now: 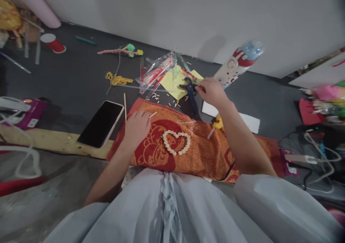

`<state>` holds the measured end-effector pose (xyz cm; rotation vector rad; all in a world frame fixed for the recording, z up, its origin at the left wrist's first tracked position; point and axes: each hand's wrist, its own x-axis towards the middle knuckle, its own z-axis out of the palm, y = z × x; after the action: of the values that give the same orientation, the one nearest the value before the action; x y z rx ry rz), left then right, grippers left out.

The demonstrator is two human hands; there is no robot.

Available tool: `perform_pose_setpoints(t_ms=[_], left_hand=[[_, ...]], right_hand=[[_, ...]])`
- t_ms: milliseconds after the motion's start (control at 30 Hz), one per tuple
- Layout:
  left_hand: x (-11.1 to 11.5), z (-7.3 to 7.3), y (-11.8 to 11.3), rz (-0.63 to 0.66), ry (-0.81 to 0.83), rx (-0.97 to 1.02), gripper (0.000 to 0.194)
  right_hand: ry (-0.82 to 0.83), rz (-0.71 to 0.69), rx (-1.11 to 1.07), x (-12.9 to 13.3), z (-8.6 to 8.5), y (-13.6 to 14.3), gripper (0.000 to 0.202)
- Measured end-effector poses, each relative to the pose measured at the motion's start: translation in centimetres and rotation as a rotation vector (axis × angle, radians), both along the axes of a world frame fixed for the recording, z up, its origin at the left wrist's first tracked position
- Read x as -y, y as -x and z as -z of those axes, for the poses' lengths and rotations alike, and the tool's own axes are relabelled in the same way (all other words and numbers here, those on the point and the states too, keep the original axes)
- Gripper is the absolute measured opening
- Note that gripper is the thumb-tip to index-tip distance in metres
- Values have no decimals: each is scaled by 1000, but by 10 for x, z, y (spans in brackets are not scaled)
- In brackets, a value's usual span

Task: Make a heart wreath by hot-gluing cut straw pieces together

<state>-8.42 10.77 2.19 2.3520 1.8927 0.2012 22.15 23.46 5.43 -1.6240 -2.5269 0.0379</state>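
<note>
My left hand [137, 126] lies low over the orange and red towel [207, 157], with a short thin wooden stick [152, 114] pinched at its thumb side. My right hand [211, 89] reaches to the back, its fingers closed at the edge of blue-handled pliers [192, 96]; the exact grip is partly hidden. Between my arms a heart-shaped outline of small cream pieces [185, 148] lies on the towel, with a small gap at its bottom point. A yellow glue gun [219, 122] is partly covered by my right forearm. Short cut stick pieces [172, 101] are scattered beyond the towel.
A phone [101, 124] lies left of the towel beside a longer stick [125, 106]. Plastic-wrapped sticks [159, 72] and yellow paper [172, 83] lie behind. A dotted bottle [234, 67] leans near the wall; yellow yarn [118, 79] and a red cup [55, 43] are left.
</note>
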Motion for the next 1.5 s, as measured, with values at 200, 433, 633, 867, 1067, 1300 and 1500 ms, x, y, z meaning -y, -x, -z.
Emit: perform_pose_setpoints(t_ms=[200,433,633,867,1067,1300,1500], left_hand=[[-1,-7,-2,-15,10,-57,30],[0,-14,-6,-8,-37,-88,33],[3,-16,-16,42,-86,-88,31],[3,-18,-31,107,-74,-6,29],[3,-20,-36,130,-67,36,29],[0,-28,-40,128,-33,23,27],[-8,-32,-32,66,26,-28,26]], right_hand=[[-45,325,-46,64,-24,-62,25],[212,552,51,146,-14,-96,34],[245,506,174,171,14,-82,50],[184,570,14,168,27,-75,40],[260,591,-409,170,32,-99,28],[276,721,-1263,173,31,-106,34],[243,660,-1625,174,18,-85,33]])
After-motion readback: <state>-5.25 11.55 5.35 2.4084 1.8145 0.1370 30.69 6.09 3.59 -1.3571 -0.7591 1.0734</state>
